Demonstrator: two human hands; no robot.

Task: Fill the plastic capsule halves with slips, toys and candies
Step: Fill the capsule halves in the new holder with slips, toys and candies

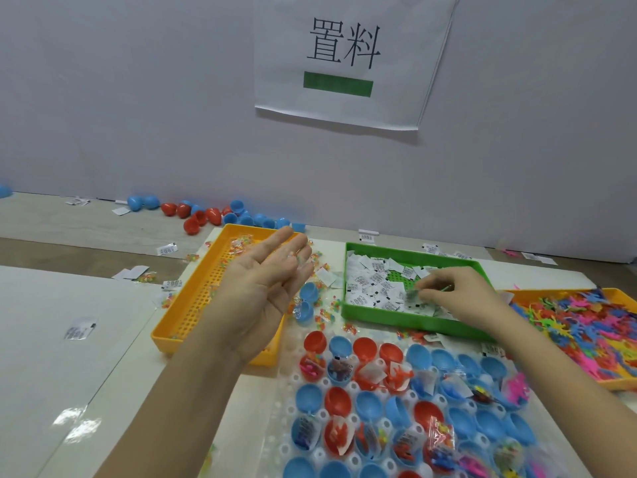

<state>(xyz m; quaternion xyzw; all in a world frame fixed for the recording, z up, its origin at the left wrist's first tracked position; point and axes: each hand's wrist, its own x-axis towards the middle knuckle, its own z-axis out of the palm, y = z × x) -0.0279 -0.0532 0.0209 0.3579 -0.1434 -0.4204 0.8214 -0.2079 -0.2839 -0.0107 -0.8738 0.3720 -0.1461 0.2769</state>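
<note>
A: What do we have nearest to us?

B: The capsule halves (338,399), red and blue, sit open side up in rows in a clear moulded sheet (286,391) on the table (51,339). Several already hold a folded paper, a toy or a candy packet (443,439). Others in the same rows are bare.

A: And our hands?

B: Our left hand (265,288) hovers palm up over the yellow tray (172,331), its fingers straight and loose, gripping nothing. Something pale lies on the fingertips, too blurred for us to name. Our right hand (458,298) reaches into the green tray (413,327), fingers curled down and pinching at the slips (372,288) heaped there.

A: What surrounds them?

B: The yellow tray is to the left of the sheet, with a few candies scattered on its perforated floor. The green tray stands just behind the sheet. An orange tray (617,382) on the right is piled with bright rubbery toys (586,326). Between the yellow and green trays we see a blue capsule (306,298) among loose candies.

A: Farther back?

B: More red and blue halves (206,215) lie loose along the foot of the wall, with stray slips near them. Above hangs a paper sign (344,60) with two large characters and a green bar.
</note>
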